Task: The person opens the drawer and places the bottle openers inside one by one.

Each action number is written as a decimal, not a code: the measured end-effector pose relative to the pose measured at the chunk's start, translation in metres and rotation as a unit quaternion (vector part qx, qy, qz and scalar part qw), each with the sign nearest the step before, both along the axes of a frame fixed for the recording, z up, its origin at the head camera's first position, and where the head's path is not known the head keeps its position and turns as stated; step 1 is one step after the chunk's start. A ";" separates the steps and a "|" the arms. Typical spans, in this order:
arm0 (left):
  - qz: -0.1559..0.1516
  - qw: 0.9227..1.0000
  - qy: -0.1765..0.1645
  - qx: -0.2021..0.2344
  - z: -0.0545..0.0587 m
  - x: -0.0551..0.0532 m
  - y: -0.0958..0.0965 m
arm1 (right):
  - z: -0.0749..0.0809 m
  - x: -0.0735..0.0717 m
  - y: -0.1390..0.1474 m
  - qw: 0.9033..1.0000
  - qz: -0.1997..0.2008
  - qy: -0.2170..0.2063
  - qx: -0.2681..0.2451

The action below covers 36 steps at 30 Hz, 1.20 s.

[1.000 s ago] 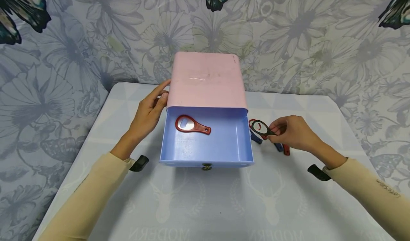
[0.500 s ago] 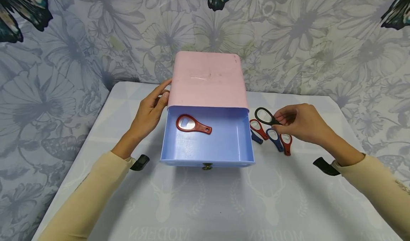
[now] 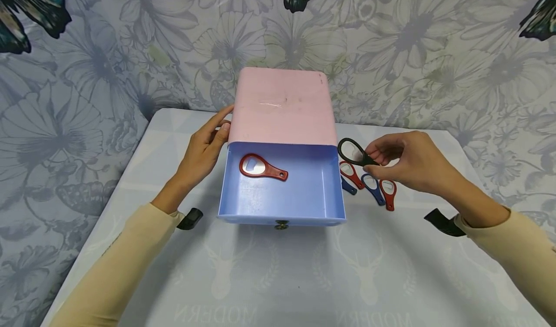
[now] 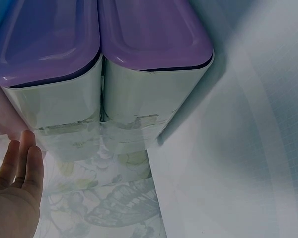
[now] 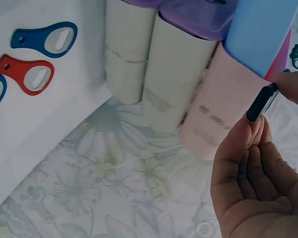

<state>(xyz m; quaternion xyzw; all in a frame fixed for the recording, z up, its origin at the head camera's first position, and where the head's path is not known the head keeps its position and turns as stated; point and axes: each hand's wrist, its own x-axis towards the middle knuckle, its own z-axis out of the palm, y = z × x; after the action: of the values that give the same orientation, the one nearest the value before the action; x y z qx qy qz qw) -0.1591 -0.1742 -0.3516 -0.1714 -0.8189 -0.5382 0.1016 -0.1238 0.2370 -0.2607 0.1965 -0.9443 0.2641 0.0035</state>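
Note:
A drawer unit with a pink top tier [image 3: 282, 109] stands on the table, its blue drawer [image 3: 299, 196] pulled out. Inside the drawer lies a red bottle opener [image 3: 275, 173]. My left hand [image 3: 197, 153] rests its fingertips against the pink tier's left side, fingers fairly straight. To the right of the drawer, my right hand [image 3: 412, 160] pinches a black bottle opener [image 3: 359, 162] by its handle, loop pointing left near the drawer's back right corner. In the right wrist view, the held opener [image 5: 260, 104] shows edge-on between thumb and fingers.
Several red and blue bottle openers lie on the table right of the drawer, including a red one [image 3: 390, 201] and a blue one [image 3: 379, 196]. Lower pale tiers with purple drawers [image 4: 156, 34] show in the wrist views. A flower-patterned wall [image 3: 404, 66] rises behind the table.
My right hand has lifted the black bottle opener off the others, first up and to the right, then back left towards the drawer. My left hand keeps its place.

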 end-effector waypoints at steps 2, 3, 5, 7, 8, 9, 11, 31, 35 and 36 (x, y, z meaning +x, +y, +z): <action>0.000 1.000 0.000 -0.001 0.000 0.000 0.000 | 0.004 0.002 -0.003 1.000 0.002 0.004 -0.005; 0.000 1.000 0.000 -0.002 0.000 0.000 0.000 | 0.006 0.003 -0.005 1.000 0.007 0.006 -0.007; 0.001 1.000 0.000 -0.002 0.000 0.000 0.000 | 0.010 0.006 -0.010 1.000 0.013 0.011 -0.012; 0.000 1.000 0.001 -0.001 0.000 0.000 0.000 | 0.014 0.009 -0.015 1.000 0.019 0.012 -0.014; -0.001 1.000 0.001 -0.001 0.000 0.000 0.000 | 0.017 0.010 -0.018 1.000 0.023 0.011 -0.014; -0.001 1.000 0.001 -0.001 0.000 0.000 0.000 | 0.019 0.012 -0.022 0.999 0.028 0.007 -0.015; -0.001 1.000 0.000 0.000 0.000 0.000 0.000 | 0.023 0.015 -0.028 0.999 0.034 -0.002 -0.013; 0.002 1.000 -0.003 0.004 0.000 0.001 0.001 | 0.017 0.020 -0.086 0.993 0.112 -0.029 0.025; 0.002 1.000 -0.005 0.000 0.000 0.002 0.001 | 0.009 0.021 -0.095 0.995 0.086 -0.019 0.041; 0.003 1.000 -0.004 -0.001 0.000 0.002 0.001 | 0.006 0.022 -0.097 0.996 0.081 -0.013 0.046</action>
<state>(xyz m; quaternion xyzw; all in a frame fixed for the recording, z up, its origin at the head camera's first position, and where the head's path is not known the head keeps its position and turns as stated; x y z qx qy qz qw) -0.1576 -0.1735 -0.3514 -0.1666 -0.8203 -0.5380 0.0995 -0.1021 0.1398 -0.2543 0.2684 -0.9365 0.2224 -0.0396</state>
